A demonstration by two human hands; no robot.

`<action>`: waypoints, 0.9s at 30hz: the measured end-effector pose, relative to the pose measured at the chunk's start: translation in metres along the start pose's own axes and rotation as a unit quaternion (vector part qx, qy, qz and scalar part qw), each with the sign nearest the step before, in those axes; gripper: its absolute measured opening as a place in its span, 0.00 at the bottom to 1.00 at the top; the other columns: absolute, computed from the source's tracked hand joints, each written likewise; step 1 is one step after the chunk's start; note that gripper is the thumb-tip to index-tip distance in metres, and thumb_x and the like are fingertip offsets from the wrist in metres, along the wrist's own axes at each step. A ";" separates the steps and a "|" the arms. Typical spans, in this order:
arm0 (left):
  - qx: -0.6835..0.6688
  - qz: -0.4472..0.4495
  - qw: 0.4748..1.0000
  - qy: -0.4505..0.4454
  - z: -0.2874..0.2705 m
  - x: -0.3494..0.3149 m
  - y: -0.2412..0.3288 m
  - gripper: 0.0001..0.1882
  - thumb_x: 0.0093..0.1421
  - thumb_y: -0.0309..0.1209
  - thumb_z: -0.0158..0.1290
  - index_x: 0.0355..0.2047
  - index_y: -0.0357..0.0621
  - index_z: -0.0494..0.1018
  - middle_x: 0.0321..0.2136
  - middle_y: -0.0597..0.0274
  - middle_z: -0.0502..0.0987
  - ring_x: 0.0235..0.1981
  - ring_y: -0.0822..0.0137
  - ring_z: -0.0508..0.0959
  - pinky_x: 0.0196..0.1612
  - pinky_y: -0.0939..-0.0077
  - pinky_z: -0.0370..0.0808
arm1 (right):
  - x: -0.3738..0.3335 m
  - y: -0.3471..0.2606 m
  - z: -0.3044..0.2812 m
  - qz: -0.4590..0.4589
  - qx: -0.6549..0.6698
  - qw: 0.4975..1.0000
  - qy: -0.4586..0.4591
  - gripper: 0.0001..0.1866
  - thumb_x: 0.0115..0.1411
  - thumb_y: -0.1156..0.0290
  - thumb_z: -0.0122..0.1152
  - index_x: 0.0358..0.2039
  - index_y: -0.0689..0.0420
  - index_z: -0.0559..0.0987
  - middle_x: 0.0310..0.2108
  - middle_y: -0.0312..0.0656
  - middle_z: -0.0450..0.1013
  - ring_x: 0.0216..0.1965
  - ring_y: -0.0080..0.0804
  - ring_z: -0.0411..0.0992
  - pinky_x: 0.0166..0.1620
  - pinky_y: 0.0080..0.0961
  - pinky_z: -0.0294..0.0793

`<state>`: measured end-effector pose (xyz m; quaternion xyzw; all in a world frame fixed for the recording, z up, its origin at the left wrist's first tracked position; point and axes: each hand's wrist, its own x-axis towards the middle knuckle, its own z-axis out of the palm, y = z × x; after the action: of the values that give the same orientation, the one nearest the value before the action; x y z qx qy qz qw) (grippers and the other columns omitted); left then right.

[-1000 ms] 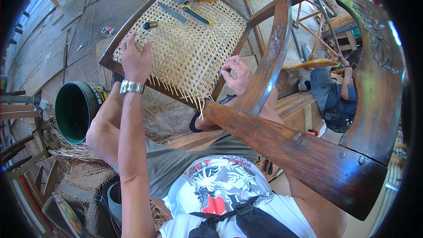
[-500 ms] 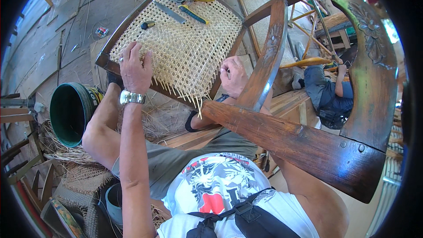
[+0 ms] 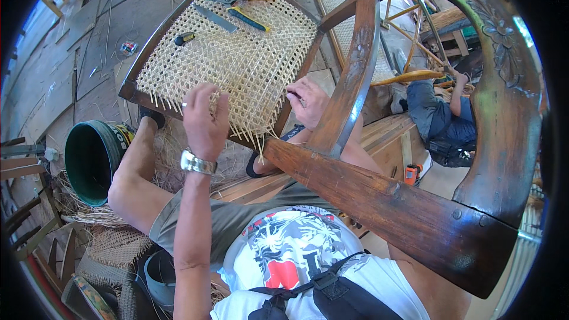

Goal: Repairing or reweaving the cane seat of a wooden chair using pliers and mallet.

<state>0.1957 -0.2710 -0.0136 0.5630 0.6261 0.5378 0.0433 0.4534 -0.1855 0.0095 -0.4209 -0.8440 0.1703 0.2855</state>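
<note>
A woven cane seat panel [image 3: 237, 71] fills the dark wooden chair frame, with loose strand ends fringing its near edge. My left hand [image 3: 204, 120] hovers at that near edge, fingers bent and thumb apart, nothing visible in it. At the panel's right edge, my right hand [image 3: 309, 104] has its fingers curled into a pinch; whatever they hold is too small to make out. On the weave lie yellow-handled pruning shears [image 3: 252, 9], a flat metal blade [image 3: 215, 18] and a short dark-handled tool [image 3: 184, 38].
The chair's curved wooden arm [image 3: 391, 207] and carved backrest [image 3: 498, 41] rise close on my right. A green bucket [image 3: 89, 166] stands at left on the straw-littered floor. Another person [image 3: 438, 112] sits beyond the chair, beside an orange tool [image 3: 412, 173].
My left hand has slid right along the near edge and lifted its bent fingers. My right hand has curled in slightly at the right edge. The view has shifted a little.
</note>
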 end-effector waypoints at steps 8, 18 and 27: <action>0.036 -0.009 0.997 -0.069 -0.007 -0.011 0.010 0.11 0.59 0.29 0.63 0.42 0.41 0.78 0.45 0.56 0.79 0.48 0.52 0.76 0.51 0.58 0.72 | 0.010 -0.021 0.010 -0.032 -0.038 0.998 -0.025 0.05 0.61 0.76 0.62 0.37 0.60 0.80 0.34 0.43 0.74 0.33 0.41 0.76 0.35 0.32 0.77; 0.028 0.027 0.996 -0.075 0.007 -0.016 0.024 0.08 0.59 0.29 0.62 0.38 0.42 0.78 0.43 0.56 0.79 0.46 0.52 0.76 0.50 0.57 0.71 | 0.030 -0.013 0.020 0.090 -0.113 0.988 -0.061 0.04 0.59 0.72 0.60 0.33 0.58 0.78 0.29 0.50 0.73 0.33 0.47 0.76 0.36 0.40 0.76; 0.028 -0.047 0.992 -0.117 -0.001 0.008 0.010 0.10 0.58 0.32 0.63 0.39 0.44 0.78 0.40 0.57 0.80 0.39 0.52 0.81 0.40 0.60 0.78 | 0.193 0.000 0.047 -0.066 -0.155 0.985 0.038 0.55 0.54 0.36 0.69 0.69 0.64 0.61 0.67 0.62 0.58 0.70 0.58 0.56 0.71 0.50 0.55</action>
<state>0.1986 -0.2679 -0.0020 0.5928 0.6575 0.4478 0.1254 0.3308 -0.0316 0.0379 -0.4091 -0.8750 0.0020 0.2589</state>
